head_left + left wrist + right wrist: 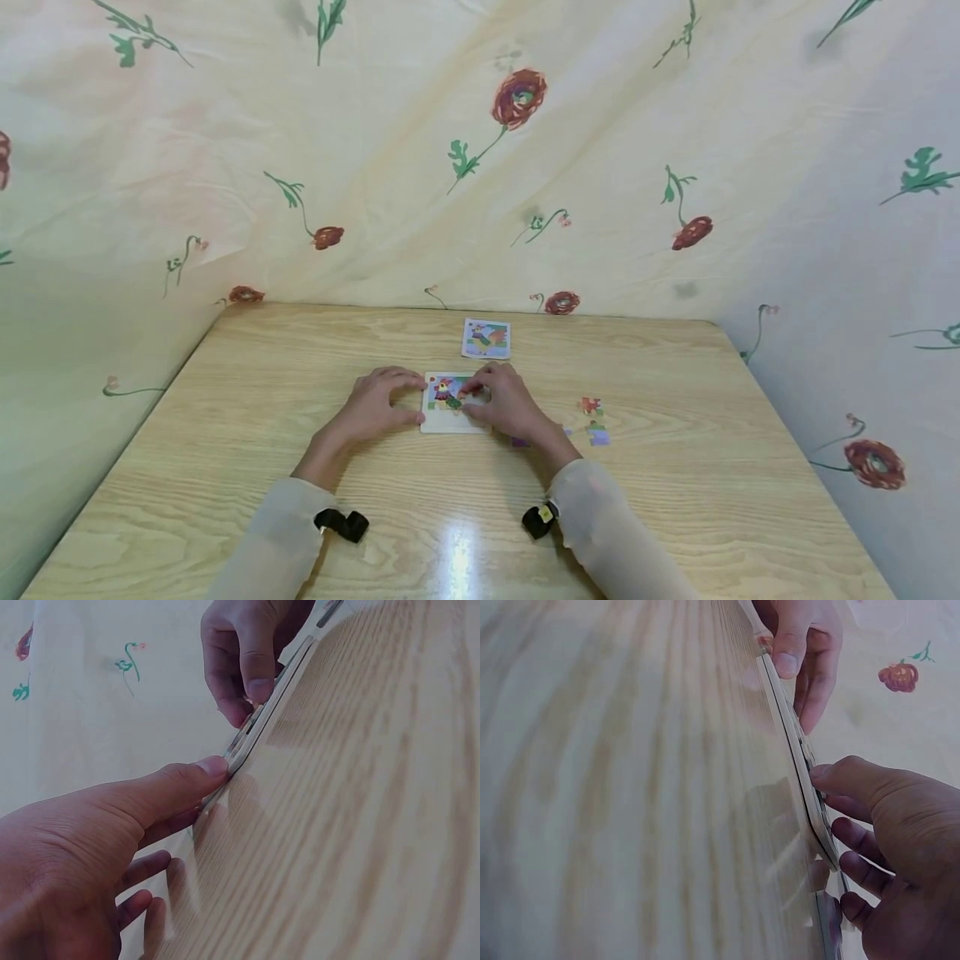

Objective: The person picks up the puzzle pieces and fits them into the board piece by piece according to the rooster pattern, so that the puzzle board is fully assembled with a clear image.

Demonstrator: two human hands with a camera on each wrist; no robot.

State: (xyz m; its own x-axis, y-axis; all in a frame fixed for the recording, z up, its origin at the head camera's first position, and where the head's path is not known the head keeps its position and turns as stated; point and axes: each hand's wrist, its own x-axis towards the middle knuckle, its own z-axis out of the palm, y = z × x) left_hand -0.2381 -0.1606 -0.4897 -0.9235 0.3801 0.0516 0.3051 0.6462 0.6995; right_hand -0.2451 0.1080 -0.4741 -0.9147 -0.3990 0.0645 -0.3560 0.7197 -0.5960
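A jigsaw puzzle board (447,423) with a pale frame lies on the table, a colourful bird picture partly laid in it. At its left side, my left hand (378,404) holds the frame, thumb at the near corner and fingers at the far one. My right hand (504,404) is over the right part of the board, thumb and fingertips pinching a puzzle piece down at the picture's surface. Those fingers mostly hide the piece. In the left wrist view, the left thumb (206,766) presses the board's corner. From the right wrist, the right thumb (836,778) touches the board's top.
Behind the board lies a square card (486,339) with a similar bird picture. To the right are loose pieces: a red one (592,406), a green and purple one (597,433), and a purple one (519,442) by the right wrist. Flowered cloth (390,150) rises behind the table.
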